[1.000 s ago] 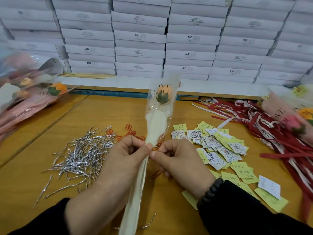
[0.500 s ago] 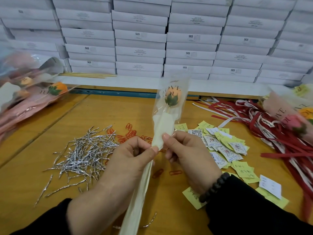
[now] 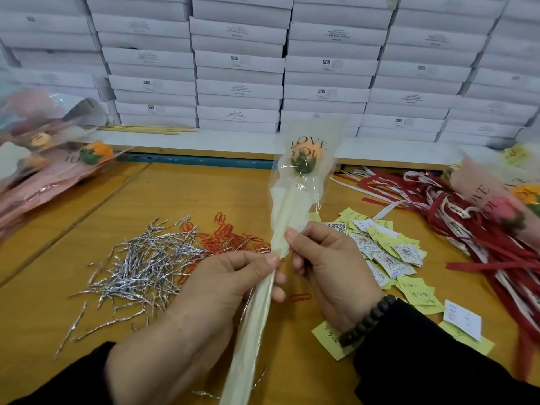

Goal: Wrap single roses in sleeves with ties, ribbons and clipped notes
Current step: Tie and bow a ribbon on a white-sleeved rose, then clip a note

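Both hands pinch the sleeve point(image 3: 292, 206) at its waist, the left hand point(image 3: 233, 276) just below the right hand point(image 3: 330, 258), gathering it for a tie. The rose point(image 3: 306, 157) stands above the grip; silver ties point(image 3: 140, 267) lie left on the table point(image 3: 87, 206).

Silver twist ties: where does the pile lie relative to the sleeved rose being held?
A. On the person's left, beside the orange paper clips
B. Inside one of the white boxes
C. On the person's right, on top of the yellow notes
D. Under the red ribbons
A: the silver twist ties are heaped on the table left of the sleeved rose, with the orange paper clips next to them.
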A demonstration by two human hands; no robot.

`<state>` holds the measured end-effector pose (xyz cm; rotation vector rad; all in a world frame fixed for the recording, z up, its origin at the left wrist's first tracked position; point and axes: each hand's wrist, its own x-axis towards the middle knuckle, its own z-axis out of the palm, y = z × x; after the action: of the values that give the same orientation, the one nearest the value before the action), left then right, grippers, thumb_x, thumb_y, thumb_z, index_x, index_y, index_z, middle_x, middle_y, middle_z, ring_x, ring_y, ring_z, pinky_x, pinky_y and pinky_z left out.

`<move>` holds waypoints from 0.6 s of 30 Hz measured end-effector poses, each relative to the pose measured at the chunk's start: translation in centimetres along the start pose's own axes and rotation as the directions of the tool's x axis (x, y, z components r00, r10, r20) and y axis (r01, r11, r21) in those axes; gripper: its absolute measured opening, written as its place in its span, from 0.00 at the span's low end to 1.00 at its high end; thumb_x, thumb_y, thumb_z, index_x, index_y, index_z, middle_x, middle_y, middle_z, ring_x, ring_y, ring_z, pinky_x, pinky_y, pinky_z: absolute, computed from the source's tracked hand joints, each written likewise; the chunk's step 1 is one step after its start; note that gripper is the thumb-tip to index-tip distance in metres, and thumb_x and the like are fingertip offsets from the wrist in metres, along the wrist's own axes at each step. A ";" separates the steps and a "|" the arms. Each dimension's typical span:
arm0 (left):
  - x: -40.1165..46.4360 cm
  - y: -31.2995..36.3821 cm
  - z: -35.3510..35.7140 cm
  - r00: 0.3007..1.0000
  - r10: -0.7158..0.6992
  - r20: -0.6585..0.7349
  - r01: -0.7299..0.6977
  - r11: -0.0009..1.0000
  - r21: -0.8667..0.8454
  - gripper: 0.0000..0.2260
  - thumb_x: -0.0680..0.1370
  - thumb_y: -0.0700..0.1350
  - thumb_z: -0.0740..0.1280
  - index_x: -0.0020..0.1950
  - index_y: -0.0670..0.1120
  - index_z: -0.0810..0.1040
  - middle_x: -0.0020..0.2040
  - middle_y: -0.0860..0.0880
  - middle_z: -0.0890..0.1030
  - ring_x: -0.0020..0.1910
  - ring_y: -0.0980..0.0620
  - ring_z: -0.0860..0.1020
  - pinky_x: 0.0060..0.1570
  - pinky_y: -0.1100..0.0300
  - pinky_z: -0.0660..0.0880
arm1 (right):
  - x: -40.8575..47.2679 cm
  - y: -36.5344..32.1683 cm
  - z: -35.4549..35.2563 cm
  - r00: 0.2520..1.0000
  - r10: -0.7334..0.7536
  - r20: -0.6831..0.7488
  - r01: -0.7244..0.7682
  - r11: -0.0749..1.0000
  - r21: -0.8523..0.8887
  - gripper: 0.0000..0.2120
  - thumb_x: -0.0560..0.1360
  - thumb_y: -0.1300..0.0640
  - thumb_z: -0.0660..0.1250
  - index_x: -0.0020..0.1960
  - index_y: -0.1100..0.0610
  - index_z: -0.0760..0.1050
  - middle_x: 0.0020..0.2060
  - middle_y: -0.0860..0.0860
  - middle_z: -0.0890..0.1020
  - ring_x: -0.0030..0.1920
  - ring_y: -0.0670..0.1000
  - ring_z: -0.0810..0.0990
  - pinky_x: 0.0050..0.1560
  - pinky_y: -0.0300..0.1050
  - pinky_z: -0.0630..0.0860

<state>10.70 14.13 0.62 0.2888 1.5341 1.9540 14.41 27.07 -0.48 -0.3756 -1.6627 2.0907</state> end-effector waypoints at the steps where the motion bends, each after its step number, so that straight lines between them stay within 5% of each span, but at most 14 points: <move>1: 0.0 0.0 0.0 1.000 0.005 0.005 -0.005 1.000 0.003 0.05 0.64 0.43 0.71 0.34 0.41 0.82 0.32 0.42 0.81 0.25 0.52 0.77 0.26 0.66 0.74 | 0.0 0.0 -0.1 1.000 0.000 -0.006 0.000 1.000 -0.012 0.14 0.74 0.63 0.67 0.30 0.57 0.73 0.21 0.49 0.70 0.23 0.44 0.68 0.27 0.35 0.67; 7: 0.0 0.1 0.1 0.996 0.056 -0.065 -0.057 0.998 -0.020 0.04 0.62 0.41 0.70 0.32 0.41 0.80 0.28 0.43 0.79 0.22 0.54 0.75 0.21 0.69 0.70 | 0.1 -1.9 -1.0 0.998 -0.003 0.068 0.031 0.909 -0.416 0.09 0.75 0.54 0.66 0.37 0.56 0.79 0.30 0.58 0.80 0.28 0.45 0.74 0.32 0.37 0.71; 12: 0.0 0.1 -0.2 0.994 0.068 -0.090 -0.070 0.997 -0.017 0.05 0.63 0.41 0.69 0.34 0.39 0.78 0.28 0.44 0.79 0.21 0.55 0.74 0.21 0.70 0.70 | 0.5 -5.2 -4.3 0.994 -0.104 0.030 0.100 0.768 -0.633 0.05 0.74 0.63 0.67 0.44 0.55 0.80 0.32 0.47 0.79 0.25 0.39 0.74 0.27 0.31 0.71; 15: 0.2 0.1 -0.4 0.992 0.067 -0.102 -0.068 0.998 0.000 0.06 0.64 0.41 0.69 0.36 0.39 0.76 0.27 0.46 0.78 0.20 0.56 0.73 0.20 0.70 0.69 | 1.2 -7.0 -7.7 0.969 -0.248 -0.005 0.134 0.540 -0.831 0.05 0.74 0.63 0.67 0.43 0.55 0.79 0.34 0.47 0.79 0.28 0.39 0.76 0.28 0.31 0.70; 18: 0.2 0.1 -0.5 0.990 0.071 -0.119 -0.072 0.997 -0.006 0.08 0.64 0.42 0.69 0.39 0.38 0.76 0.27 0.45 0.78 0.21 0.56 0.73 0.21 0.70 0.69 | 1.8 -7.8 -11.8 0.901 -0.426 -0.088 0.018 0.238 -0.971 0.07 0.74 0.64 0.66 0.46 0.56 0.81 0.42 0.52 0.82 0.35 0.45 0.74 0.41 0.39 0.69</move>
<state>10.22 13.85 0.53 0.2296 1.6085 2.0675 19.72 39.41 4.34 -0.7386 -2.3844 0.4388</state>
